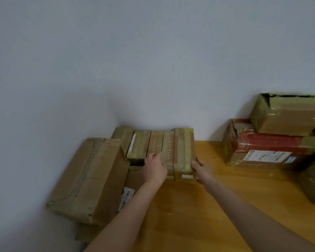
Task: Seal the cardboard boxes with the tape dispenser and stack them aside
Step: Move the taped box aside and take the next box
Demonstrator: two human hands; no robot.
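The taped box [171, 148] sits at the back edge of the table [225, 188], against the wall. The left hand [154, 168] curls over its top front edge and the right hand [201, 169] clasps its near right corner. It looks stiff and fairly light, but the glossy tape may be slippery, so gripping opposite sides low seems safest.

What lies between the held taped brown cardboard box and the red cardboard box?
Bare wooden tabletop, beyond the right hand gripping the taped box; head view.
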